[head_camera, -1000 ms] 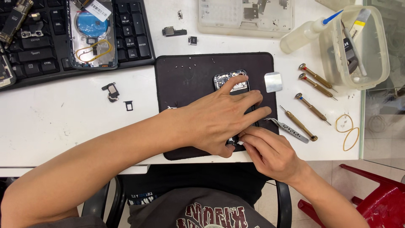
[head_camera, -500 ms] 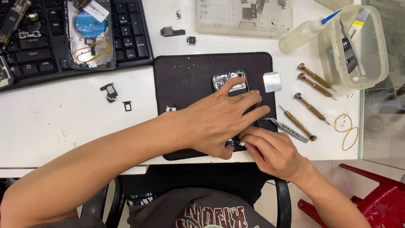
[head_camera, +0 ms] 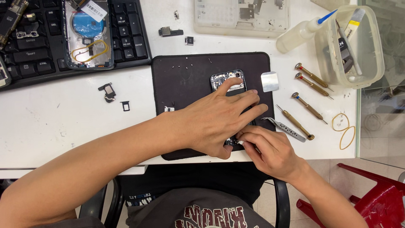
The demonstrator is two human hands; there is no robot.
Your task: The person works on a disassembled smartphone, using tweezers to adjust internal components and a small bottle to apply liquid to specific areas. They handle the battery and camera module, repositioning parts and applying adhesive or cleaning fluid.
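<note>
White tabletop (head_camera: 63,122), scuffed, with a black work mat (head_camera: 185,80) laid near the front edge. At the upper left a black keyboard (head_camera: 126,38), carrying an opened phone back shell (head_camera: 87,36) with blue coil and yellow cable. Between keyboard and mat, small loose parts (head_camera: 109,91) and a tiny tray frame (head_camera: 125,105). Along the far edge a translucent parts tray (head_camera: 270,19). To the right of the mat a small shiny metal plate (head_camera: 269,81), four brass-handled screwdrivers (head_camera: 311,76) in a fan, grey tweezers (head_camera: 284,128) just beside the mat's corner, and two rubber bands (head_camera: 344,128). Farther right a clear plastic tub (head_camera: 367,55) holding tools, with a squeeze bottle (head_camera: 295,36) leaning against it. Beyond the table edge, tiled floor and a red plastic stool (head_camera: 371,190).

On the mat, lying lengthwise, an opened phone (head_camera: 228,79), only its top end showing past the fingers. Left hand (head_camera: 215,122) flat across the phone, fingers spread and extended, palm pressing down, thumb tucked at the lower end; holding the device in place rather than curled around it. Right hand (head_camera: 270,150) at the phone's lower end, at the mat's front edge, fingers bent tight in a pinch on something small and pale, too small to identify. Both hands touching at the fingertips.
</note>
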